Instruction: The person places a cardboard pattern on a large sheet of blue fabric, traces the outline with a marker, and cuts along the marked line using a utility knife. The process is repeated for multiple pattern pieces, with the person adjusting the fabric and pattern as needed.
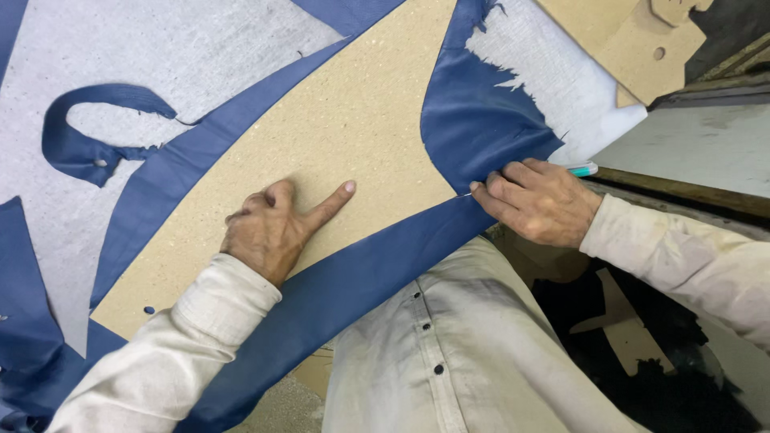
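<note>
Watching from here, largest thing first:
Blue leather [473,120]: spread from the left edge to upper centre; I judge its loose flap could lift and snag the cut.
Tan pattern board [353,120]: centre of frame, on the leather; a slip would spoil the outline.
Left hand [269,228]: pressed on the board, forefinger stretched out, others curled; close to the cutting line.
Right hand [541,200]: right of centre, fingers pinched on a knife.
Knife [582,169]: teal end shows; blade mostly hidden, probably at the board's edge.
</note>
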